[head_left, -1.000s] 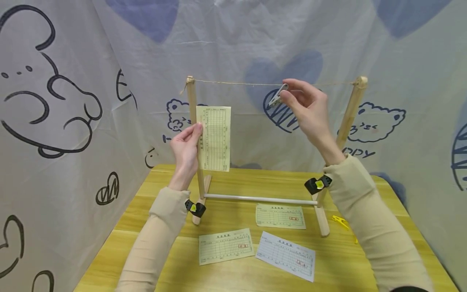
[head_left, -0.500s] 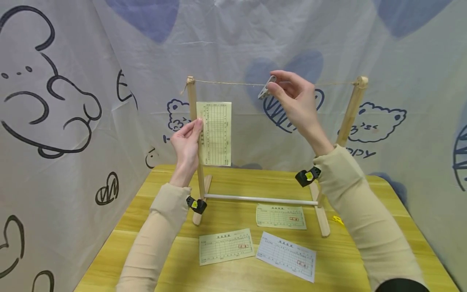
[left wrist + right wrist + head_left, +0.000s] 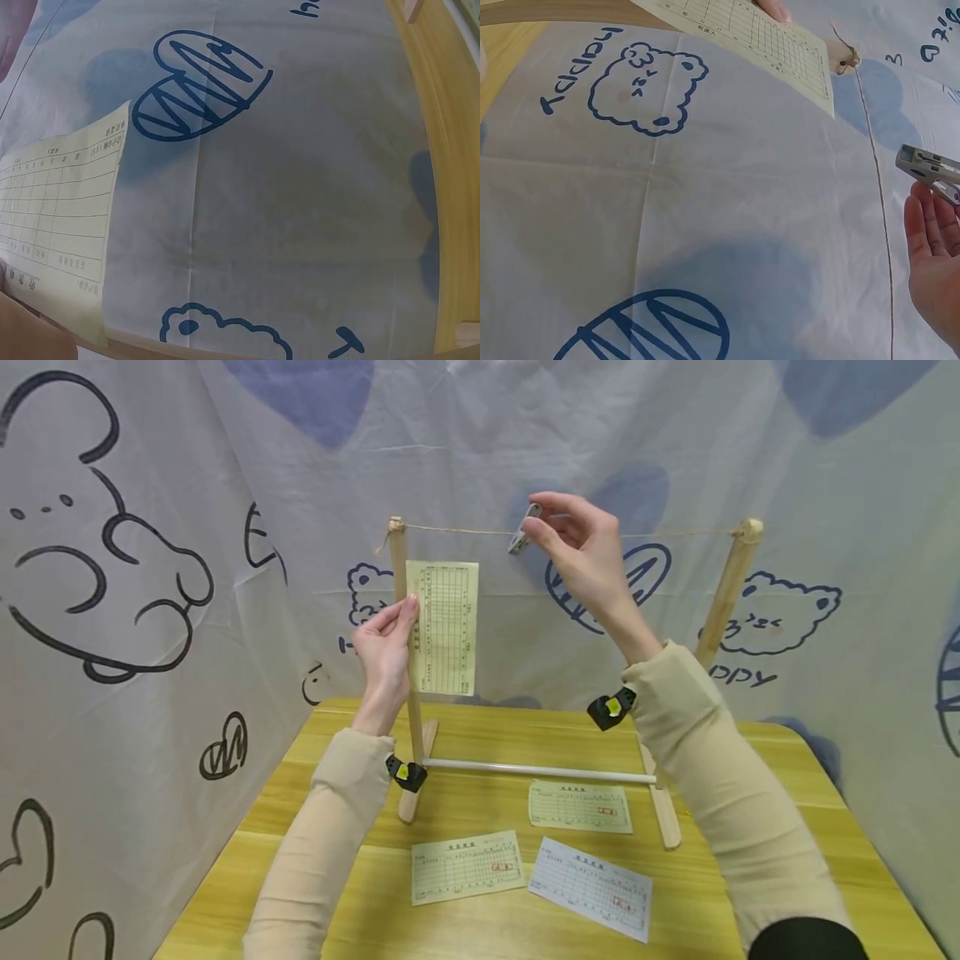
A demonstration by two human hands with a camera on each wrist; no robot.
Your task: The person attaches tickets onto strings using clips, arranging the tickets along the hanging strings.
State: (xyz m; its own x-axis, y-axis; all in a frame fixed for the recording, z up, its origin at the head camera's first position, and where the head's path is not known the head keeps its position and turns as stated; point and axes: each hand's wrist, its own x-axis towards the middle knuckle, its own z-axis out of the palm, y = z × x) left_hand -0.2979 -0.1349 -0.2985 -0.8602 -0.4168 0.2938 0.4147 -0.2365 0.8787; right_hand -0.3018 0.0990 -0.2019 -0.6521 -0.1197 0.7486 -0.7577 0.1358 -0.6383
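Observation:
My left hand (image 3: 386,639) pinches the left edge of a yellow printed receipt slip (image 3: 448,631), which hangs upright in front of the rack's left post, its top edge just below the string. The same slip (image 3: 60,214) fills the left side of the left wrist view. My right hand (image 3: 581,547) pinches a grey clothespin (image 3: 524,530) between thumb and fingers, its nose pointing down and left. In the head view the clothespin overlaps the string (image 3: 457,531), to the right of the slip. The right wrist view shows the clothespin (image 3: 930,169) beside the string.
The string runs between two wooden posts (image 3: 723,602) joined low down by a white rod (image 3: 540,770). On the wooden table (image 3: 360,860) lie two greenish slips (image 3: 468,868) and a white slip (image 3: 592,889). A printed cloth (image 3: 465,435) hangs behind.
My right hand has moved left and slightly up with the clothespin, closer to the slip. The left hand has raised the slip a little toward the string.

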